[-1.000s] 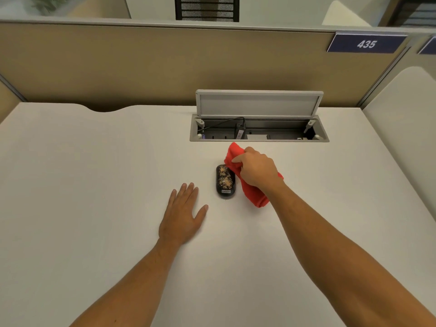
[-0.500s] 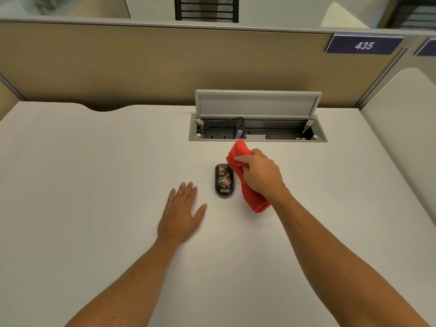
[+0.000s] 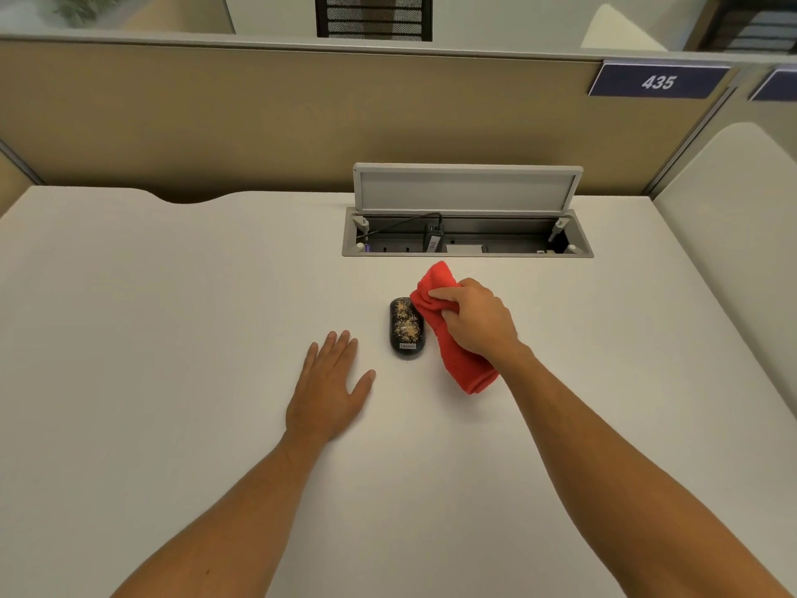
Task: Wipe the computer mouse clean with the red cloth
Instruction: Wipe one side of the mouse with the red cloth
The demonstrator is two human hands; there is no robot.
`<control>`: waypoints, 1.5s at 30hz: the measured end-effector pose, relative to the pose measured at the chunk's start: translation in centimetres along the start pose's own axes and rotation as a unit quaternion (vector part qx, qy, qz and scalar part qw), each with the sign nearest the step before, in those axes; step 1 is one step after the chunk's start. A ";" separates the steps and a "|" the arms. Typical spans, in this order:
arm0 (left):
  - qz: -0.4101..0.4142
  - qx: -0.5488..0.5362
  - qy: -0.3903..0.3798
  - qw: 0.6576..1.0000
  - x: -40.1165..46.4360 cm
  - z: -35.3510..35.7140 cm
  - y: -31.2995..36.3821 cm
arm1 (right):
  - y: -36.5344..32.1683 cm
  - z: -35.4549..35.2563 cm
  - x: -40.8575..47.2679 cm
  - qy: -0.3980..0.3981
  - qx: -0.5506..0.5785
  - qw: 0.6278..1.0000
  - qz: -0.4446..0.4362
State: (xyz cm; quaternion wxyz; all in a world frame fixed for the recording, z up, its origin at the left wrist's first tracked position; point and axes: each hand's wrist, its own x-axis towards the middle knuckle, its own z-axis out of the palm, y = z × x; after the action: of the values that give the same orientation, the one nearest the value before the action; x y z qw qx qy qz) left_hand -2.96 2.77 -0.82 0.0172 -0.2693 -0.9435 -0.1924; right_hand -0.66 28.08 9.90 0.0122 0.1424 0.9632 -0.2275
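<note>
A black computer mouse [image 3: 406, 328] lies on the white desk [image 3: 172, 317], its top speckled with tan crumbs. Just right of it, my right hand [image 3: 476, 321] grips a bunched red cloth [image 3: 463, 364]. The cloth's upper end sticks out past my fingers and its left edge touches the mouse's upper right side. My left hand [image 3: 330, 390] rests flat on the desk, fingers straight, a little left of and nearer than the mouse, not touching it.
Behind the mouse an open grey cable hatch [image 3: 468, 235] is set into the desk, its lid standing upright, with a plug and a cable inside. A tan partition [image 3: 258, 123] closes off the back. Another desk [image 3: 742, 200] adjoins on the right.
My right hand has lifted and turned the red cloth slightly, fingers closing tighter on its upper end beside the mouse. The left hand and the mouse have stayed put.
</note>
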 end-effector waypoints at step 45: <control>0.081 -0.103 -0.087 0.988 5.6 -1.1 0.8 | 1.6 0.8 -1.8 0.019 0.051 0.998 -0.038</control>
State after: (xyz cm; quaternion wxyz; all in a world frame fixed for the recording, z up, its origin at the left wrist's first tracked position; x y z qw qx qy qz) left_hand -7.41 5.77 1.28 -0.0769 -0.3608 -0.8917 -0.2624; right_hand 1.42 28.61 8.70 -0.0224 0.1105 0.9551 -0.2741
